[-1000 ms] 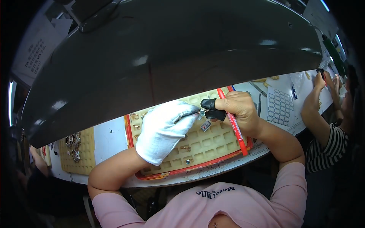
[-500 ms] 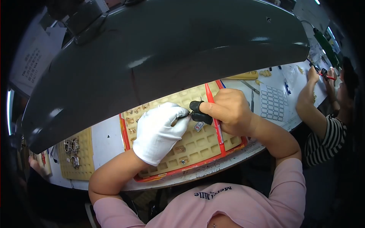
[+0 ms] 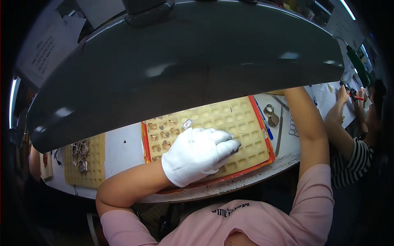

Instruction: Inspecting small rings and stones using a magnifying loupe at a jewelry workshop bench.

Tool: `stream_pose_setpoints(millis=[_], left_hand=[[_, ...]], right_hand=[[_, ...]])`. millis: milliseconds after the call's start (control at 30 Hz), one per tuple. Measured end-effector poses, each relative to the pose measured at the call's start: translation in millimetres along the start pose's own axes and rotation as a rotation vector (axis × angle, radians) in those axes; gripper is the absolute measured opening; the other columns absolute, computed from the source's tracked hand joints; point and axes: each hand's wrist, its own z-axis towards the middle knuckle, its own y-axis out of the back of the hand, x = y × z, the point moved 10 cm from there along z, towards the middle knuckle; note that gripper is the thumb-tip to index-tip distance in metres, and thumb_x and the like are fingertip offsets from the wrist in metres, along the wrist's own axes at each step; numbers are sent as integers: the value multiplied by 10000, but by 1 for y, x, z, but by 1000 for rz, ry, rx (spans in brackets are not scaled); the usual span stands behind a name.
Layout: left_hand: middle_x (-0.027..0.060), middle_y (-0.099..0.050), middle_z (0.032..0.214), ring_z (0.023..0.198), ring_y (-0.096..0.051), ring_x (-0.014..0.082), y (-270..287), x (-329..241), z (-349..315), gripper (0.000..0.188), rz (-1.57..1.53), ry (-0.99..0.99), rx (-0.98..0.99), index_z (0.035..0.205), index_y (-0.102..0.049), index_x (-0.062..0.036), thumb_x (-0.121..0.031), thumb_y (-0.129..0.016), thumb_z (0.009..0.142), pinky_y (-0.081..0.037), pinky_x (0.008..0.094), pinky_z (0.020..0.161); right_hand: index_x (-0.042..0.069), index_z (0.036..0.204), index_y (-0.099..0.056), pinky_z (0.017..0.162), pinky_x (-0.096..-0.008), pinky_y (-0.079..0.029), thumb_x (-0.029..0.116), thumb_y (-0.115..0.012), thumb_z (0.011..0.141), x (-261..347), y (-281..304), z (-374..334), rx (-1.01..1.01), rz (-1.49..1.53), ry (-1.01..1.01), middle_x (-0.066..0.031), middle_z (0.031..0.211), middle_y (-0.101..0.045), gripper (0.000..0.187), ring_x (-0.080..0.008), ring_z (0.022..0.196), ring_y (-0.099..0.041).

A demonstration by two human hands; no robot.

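Observation:
My left hand (image 3: 201, 153), in a white glove with darkened fingertips, is over a cream tray (image 3: 250, 129) with square pockets and a red rim. Its fingers are curled inward. A small pale edge (image 3: 231, 135) shows beside them, but what they hold is too small to name. Several gold-coloured rings (image 3: 165, 134), some with clear stones, stand in the tray's left pockets, next to a small white tag (image 3: 187, 124). My right forearm (image 3: 308, 123) reaches forward beneath the dark lamp shade, which hides my right hand.
A large dark lamp shade (image 3: 184, 61) hangs low across the table. Right of the tray lie a blue pen (image 3: 269, 133), a metal loupe (image 3: 271, 117) and tweezers (image 3: 279, 135). Leftward, another cream tray (image 3: 94, 160) holds large silvery pieces (image 3: 83, 165). A co-worker's arm (image 3: 334, 115) is at the right.
My right hand, earlier by the left one with a red pen and black fingertip covers, has gone forward out of sight. My left hand has moved right and lower over the tray.

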Motion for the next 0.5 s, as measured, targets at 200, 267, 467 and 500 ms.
stream_pose_setpoints(millis=[200,267,467,500], left_hand=[[74,-627,844,695,-619,245,-3,6,-1,280,-8,21,54,960,-637,-74,-87,-695,687,-483,335,557],[77,-636,869,707,-627,239,-4,6,-4,294,-2,2,50,977,-632,-82,-96,-685,688,-495,337,559],[67,-623,876,695,-620,220,-7,-13,-6,316,55,-164,93,1008,-620,-91,-140,-637,695,-500,329,544],[56,-606,860,690,-612,206,-8,-16,-7,326,41,-212,132,1016,-614,-85,-151,-622,696,-493,320,545]], right_hand=[[43,969,-622,633,-350,-497,140,-572,823,13,-63,108,137,-12,20,-137,884,-652,182,-245,711,-624],[43,974,-620,638,-352,-499,137,-568,824,14,-66,107,184,-23,25,-139,892,-651,185,-246,721,-625],[43,991,-614,653,-357,-503,130,-556,829,22,-72,109,309,-66,42,-146,916,-650,193,-250,752,-630],[44,994,-613,655,-357,-503,128,-554,829,29,-73,104,330,-70,48,-147,920,-650,194,-250,757,-631]])
